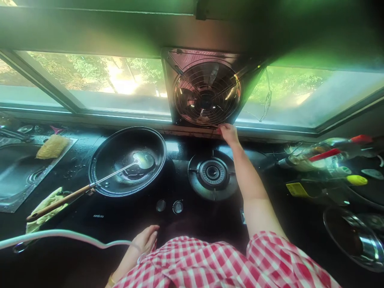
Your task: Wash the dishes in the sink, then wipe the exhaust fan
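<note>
A round caged fan point(207, 96) in the window stands just beyond the right hand. A wok point(120, 146) sits ahead of the left hand, with a ladle point(90, 187) leaning in it; a bare burner point(213, 172) lies nearer than the right hand. The left hand point(146, 241) is loosely bent near the body; whether it holds anything, I cannot tell. The right hand point(228, 133), fingers bunched, reaches the fan's lower edge; its grip is unclear. The step appears to be handling that edge, which calls for fingertips outside the wires.

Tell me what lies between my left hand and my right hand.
The head view shows two stove knobs and a gas burner between your left hand and right hand.
</note>
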`<control>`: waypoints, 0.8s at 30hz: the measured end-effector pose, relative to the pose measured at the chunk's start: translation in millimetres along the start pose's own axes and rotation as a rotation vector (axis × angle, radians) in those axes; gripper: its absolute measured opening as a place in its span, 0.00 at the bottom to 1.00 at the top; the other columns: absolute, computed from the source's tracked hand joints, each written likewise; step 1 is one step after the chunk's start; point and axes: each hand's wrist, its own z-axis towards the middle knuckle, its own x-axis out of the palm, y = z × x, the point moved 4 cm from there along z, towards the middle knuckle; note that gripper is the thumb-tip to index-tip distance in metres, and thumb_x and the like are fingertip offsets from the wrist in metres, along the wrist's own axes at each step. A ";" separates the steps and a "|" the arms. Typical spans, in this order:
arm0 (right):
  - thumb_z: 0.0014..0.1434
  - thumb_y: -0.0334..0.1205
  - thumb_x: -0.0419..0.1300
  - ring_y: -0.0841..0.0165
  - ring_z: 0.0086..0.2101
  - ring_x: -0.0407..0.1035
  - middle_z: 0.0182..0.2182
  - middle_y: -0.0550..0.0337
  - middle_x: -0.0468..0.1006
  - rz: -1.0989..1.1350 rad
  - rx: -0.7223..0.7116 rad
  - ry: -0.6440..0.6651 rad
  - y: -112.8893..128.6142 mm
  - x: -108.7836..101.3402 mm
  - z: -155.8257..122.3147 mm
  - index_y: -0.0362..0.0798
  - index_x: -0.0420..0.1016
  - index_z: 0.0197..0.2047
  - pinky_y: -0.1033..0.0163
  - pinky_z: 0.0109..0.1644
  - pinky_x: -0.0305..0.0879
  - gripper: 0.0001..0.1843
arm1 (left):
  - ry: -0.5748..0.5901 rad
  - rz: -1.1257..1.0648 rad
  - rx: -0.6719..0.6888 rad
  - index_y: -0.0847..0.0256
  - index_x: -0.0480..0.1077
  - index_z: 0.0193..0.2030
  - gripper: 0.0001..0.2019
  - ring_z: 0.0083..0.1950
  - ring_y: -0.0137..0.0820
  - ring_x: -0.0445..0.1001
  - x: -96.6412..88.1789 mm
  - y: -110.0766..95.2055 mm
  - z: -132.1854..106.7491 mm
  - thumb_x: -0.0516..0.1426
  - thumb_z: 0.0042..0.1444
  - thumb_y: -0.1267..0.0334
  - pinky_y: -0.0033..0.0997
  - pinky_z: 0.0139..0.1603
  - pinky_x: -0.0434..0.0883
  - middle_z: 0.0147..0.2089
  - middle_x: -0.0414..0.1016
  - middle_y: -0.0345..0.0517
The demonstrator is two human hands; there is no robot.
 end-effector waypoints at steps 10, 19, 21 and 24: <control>0.63 0.36 0.52 0.58 0.39 0.75 0.30 0.49 0.81 -0.806 -0.386 -0.082 34.3 -13.4 -28.6 0.45 0.81 0.37 0.59 0.44 0.65 0.15 | -0.009 0.032 0.014 0.60 0.77 0.49 0.30 0.37 0.39 0.80 6.0 11.2 2.8 0.54 0.52 0.38 0.32 0.37 0.75 0.37 0.80 0.51; 0.63 0.38 0.50 0.60 0.36 0.77 0.32 0.49 0.81 -0.578 -0.226 -0.069 24.9 -5.2 -24.2 0.44 0.79 0.37 0.60 0.42 0.67 0.16 | -0.041 0.036 0.075 0.59 0.79 0.47 0.26 0.47 0.44 0.80 1.4 20.5 -7.5 0.55 0.53 0.42 0.36 0.50 0.76 0.47 0.81 0.55; 0.62 0.40 0.49 0.64 0.31 0.77 0.30 0.53 0.82 -0.327 -0.110 -0.024 10.0 -5.1 -14.3 0.44 0.78 0.38 0.62 0.38 0.68 0.17 | -0.039 0.027 0.082 0.59 0.80 0.46 0.26 0.47 0.45 0.80 2.3 21.9 -6.7 0.55 0.52 0.41 0.38 0.51 0.76 0.46 0.82 0.55; 0.61 0.43 0.51 0.67 0.28 0.76 0.27 0.57 0.81 -0.098 -0.007 -0.005 -11.1 9.4 -6.0 0.45 0.78 0.39 0.64 0.33 0.68 0.17 | -0.025 0.030 0.072 0.58 0.80 0.45 0.26 0.47 0.45 0.81 3.0 16.8 -4.0 0.56 0.51 0.41 0.38 0.51 0.76 0.46 0.82 0.54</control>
